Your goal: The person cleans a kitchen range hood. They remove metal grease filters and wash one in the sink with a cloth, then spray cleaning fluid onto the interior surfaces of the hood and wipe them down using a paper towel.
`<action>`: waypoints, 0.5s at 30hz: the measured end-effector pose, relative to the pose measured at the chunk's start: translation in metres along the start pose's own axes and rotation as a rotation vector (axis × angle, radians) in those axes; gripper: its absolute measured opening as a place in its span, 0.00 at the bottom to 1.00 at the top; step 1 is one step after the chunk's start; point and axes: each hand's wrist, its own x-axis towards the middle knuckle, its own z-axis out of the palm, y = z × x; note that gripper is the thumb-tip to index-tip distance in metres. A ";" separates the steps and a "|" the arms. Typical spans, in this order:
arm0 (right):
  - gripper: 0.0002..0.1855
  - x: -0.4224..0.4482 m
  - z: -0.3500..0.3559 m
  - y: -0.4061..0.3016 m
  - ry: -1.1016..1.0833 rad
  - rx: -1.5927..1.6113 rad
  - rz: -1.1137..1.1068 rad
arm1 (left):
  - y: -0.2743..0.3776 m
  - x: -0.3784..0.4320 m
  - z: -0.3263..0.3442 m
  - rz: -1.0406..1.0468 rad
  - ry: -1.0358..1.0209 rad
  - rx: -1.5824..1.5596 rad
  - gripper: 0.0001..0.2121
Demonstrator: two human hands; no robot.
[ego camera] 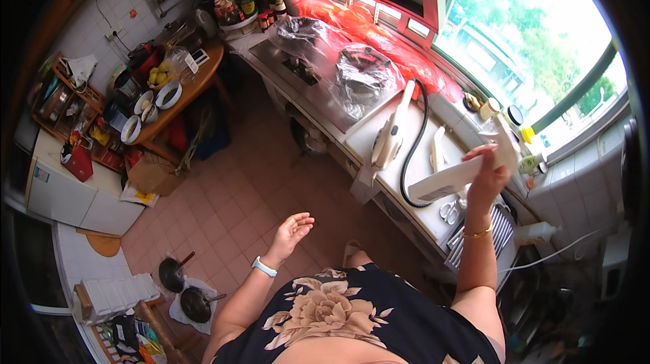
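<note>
My right hand [490, 171] is closed around the upper part of a white plastic bottle [447, 181], held tilted above the counter. My left hand [293, 232] hangs over the tiled floor with nothing in it, its fingers slightly curled. On the white countertop [365, 135] lies a white handheld steam cleaner [391, 135] with a black corrugated hose [424, 125] curving beside it. A smaller white attachment [437, 150] rests to the right of the hose. Scissors [449, 211] lie by the metal drying rack [500, 234], below the held bottle.
Clear plastic film [363, 77] covers the stove, and red plastic [406, 59] lines the window wall. Jars [489, 108] stand on the sill. A wooden table [210, 67] holds bowls and fruit. Two pans [195, 305] and a cardboard box [155, 173] sit on the floor.
</note>
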 end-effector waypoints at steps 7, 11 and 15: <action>0.19 0.065 0.108 0.045 0.071 -0.205 -0.018 | 0.019 0.080 -0.058 -0.002 0.023 -0.041 0.20; 0.17 0.103 0.171 0.092 0.025 -0.091 0.048 | 0.047 0.107 -0.111 0.017 0.141 0.005 0.20; 0.22 0.163 0.248 0.098 0.264 0.153 -0.033 | 0.070 0.138 -0.164 -0.032 0.232 0.034 0.21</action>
